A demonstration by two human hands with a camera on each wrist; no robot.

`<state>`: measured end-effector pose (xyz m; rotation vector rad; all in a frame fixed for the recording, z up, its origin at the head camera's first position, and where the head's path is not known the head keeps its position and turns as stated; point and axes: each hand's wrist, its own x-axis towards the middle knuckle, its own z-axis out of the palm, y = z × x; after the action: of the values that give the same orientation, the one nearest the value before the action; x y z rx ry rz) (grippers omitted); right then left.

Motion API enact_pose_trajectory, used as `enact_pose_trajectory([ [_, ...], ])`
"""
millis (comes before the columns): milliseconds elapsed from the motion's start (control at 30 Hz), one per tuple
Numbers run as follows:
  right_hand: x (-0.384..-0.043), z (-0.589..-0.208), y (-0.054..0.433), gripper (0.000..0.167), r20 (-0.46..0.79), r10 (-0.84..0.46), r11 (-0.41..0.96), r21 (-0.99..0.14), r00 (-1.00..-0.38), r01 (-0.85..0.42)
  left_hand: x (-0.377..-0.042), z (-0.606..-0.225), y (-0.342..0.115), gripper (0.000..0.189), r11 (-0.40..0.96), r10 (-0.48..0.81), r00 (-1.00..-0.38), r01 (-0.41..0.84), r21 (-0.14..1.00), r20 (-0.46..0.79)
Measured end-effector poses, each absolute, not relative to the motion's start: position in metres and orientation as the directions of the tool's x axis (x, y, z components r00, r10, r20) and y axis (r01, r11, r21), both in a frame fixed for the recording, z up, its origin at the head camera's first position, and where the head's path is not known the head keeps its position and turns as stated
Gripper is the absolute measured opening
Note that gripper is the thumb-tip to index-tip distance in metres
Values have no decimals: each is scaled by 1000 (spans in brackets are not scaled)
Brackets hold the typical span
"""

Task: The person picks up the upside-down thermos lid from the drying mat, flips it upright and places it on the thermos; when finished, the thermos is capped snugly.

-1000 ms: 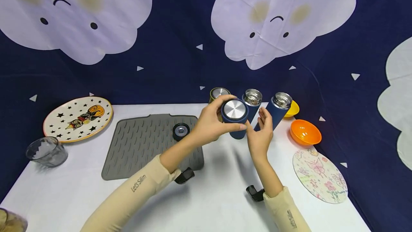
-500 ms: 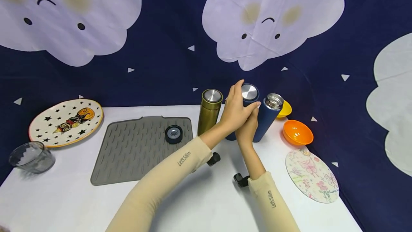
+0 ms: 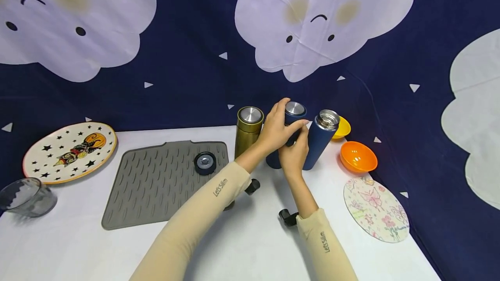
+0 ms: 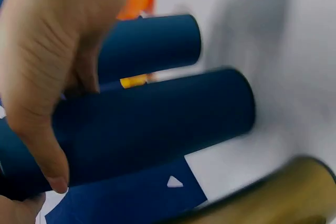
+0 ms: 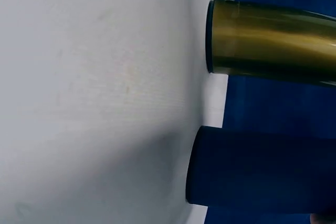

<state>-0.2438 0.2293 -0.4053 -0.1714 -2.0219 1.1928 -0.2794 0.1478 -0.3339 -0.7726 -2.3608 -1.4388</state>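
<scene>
My left hand (image 3: 273,129) curls round the navy lid (image 3: 295,108) with a brushed silver top, which sits on the middle blue thermos bottle (image 4: 163,124). Just below, my right hand (image 3: 294,153) grips that bottle's body. The bottle stands upright on the table, its upper part largely covered by both hands. To its right is a second blue thermos bottle (image 3: 321,140), lidless, with its bare steel mouth showing. On the left stands a gold thermos bottle (image 3: 248,131) with its lid on. Most of both hands lies outside the right wrist view.
A grey drying mat (image 3: 164,185) lies to the left, bearing a round black stopper (image 3: 205,163). Beyond it are a star-patterned plate (image 3: 47,159) and a glass (image 3: 33,200). Orange (image 3: 358,157) and yellow bowls (image 3: 342,128) and a floral round mat (image 3: 376,211) are at the right.
The lid, held by my left hand in front of the bottles, has moved right and back onto the middle blue bottle. My right hand has closed round that bottle's body. The view has shifted slightly.
</scene>
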Motion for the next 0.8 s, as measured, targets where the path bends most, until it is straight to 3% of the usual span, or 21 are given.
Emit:
enact_pose_trajectory([
  [300, -244, -402, 233, 68, 533, 423, 568, -786, -733, -244, -285, -332, 141, 74, 286, 381, -817, 550, 785, 433],
  [467, -245, -403, 233, 64, 537, 404, 578, -777, -741, -249, -279, -336, 147, 76, 303, 237, -862, 503, 809, 447],
  [600, -245, -405, 231, 54, 569, 386, 599, -753, -726, -271, -274, -339, 156, 78, 391, 82, -854, 502, 771, 515],
  [700, -245, -406, 231, 50, 593, 380, 608, -739, -710, -292, -274, -340, 160, 76, 434, 54, -832, 518, 737, 553],
  [800, -246, -407, 231, 51, 606, 384, 613, -731, -697, -299, -275, -343, 159, 72, 377, 83, -821, 550, 745, 565],
])
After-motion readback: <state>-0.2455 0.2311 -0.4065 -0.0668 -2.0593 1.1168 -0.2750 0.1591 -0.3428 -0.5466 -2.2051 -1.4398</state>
